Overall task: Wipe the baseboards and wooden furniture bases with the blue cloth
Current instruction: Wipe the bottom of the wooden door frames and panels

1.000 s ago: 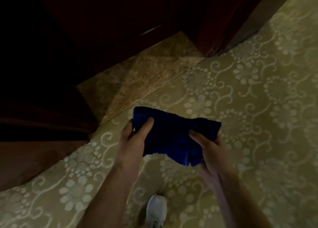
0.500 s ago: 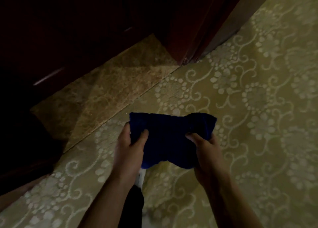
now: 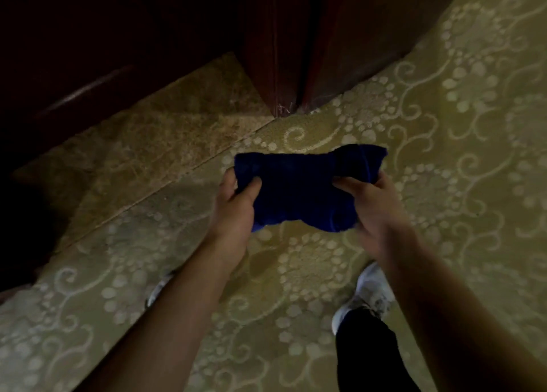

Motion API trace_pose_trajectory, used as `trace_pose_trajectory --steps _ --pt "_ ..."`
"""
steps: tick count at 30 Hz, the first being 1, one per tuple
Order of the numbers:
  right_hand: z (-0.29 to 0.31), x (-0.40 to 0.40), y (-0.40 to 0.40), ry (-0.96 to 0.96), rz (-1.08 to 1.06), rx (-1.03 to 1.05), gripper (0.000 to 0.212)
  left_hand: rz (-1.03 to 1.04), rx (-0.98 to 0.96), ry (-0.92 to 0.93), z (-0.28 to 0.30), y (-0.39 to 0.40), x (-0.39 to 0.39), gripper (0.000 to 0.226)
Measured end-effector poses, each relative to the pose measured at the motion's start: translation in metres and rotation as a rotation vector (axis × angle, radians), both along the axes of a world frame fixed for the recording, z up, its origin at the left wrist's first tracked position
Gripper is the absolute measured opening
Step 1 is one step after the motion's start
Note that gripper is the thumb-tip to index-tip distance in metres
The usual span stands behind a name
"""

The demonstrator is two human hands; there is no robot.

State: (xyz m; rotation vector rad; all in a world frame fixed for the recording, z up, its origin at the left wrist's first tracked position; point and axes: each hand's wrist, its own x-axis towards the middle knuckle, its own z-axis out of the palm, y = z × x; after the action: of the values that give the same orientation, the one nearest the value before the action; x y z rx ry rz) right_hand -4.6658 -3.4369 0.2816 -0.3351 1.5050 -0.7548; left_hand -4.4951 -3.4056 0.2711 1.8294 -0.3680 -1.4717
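Both hands are gripping the blue cloth [image 3: 299,190] above the patterned carpet [image 3: 444,155], left hand [image 3: 236,211] pinching its left end, right hand [image 3: 376,211] clutching its right; dark wooden door frame [image 3: 281,51] standing just beyond.

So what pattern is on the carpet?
Pale swirls and dotted flowers on yellow-green carpet, clearest in the head view.

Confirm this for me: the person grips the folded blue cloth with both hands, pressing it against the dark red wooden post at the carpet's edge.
One detail is wrong. The head view shows the left hand and right hand gripping the blue cloth in the air above the patterned carpet, apart from the dark red wooden post, not pressed against it.
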Motion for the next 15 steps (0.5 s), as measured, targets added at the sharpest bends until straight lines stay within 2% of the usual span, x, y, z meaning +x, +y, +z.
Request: trace_pose_trajectory --steps 4,6,10,15 --pt "-0.015 -0.051 -0.028 0.191 0.311 0.000 0.022 0.117 0.029 -0.030 -0.014 -0.025 -0.049 0.027" --pt "-0.023 -0.063 -0.043 0.235 0.412 -0.041 0.026 0.165 0.055 -0.065 -0.022 -0.032 -0.067 0.021" --pt "-0.043 -0.074 -0.070 0.260 0.369 -0.020 0.033 0.312 0.103 -0.031 -0.041 -0.049 -0.095 0.020" --pt "-0.089 -0.080 -0.113 0.176 0.351 0.001 0.022 0.481 0.134 -0.021 -0.089 -0.095 -0.108 0.023"
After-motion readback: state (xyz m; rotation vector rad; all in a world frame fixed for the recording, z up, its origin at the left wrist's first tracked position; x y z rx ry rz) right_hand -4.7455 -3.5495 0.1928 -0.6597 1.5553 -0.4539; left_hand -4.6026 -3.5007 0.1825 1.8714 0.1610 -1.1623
